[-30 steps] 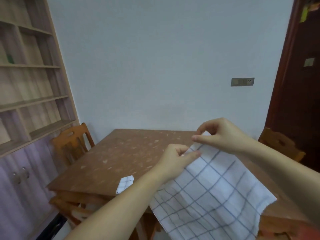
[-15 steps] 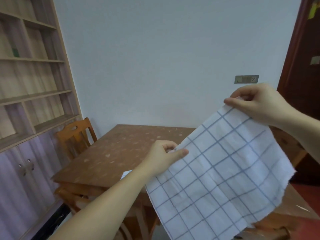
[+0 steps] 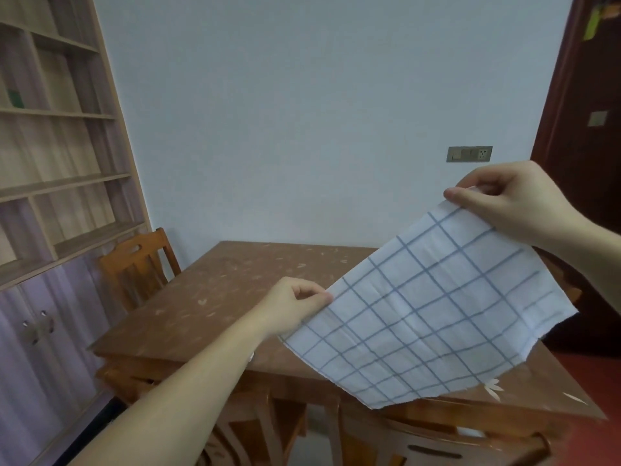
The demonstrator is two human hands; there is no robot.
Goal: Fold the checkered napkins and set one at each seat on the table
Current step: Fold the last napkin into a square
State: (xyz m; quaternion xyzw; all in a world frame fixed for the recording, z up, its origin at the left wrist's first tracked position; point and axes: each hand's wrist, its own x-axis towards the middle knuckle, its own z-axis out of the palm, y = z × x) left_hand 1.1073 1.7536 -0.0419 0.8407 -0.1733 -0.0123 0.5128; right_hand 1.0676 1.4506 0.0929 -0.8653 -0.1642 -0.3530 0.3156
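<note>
A white napkin with a blue-grey grid hangs over the brown speckled table, before a pale blue-grey wall.

Left hand and right hand, both bare, each continuing into a bare left forearm and right forearm up to the frame edge.

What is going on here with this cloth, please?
A person holds a checkered napkin spread open in the air above a wooden table. The left hand pinches one corner low down, and the right hand pinches another corner higher up, so the cloth hangs tilted between them. The napkin is not yet folded and does not lie on the table. A wooden chair stands at the table's left side.
</note>
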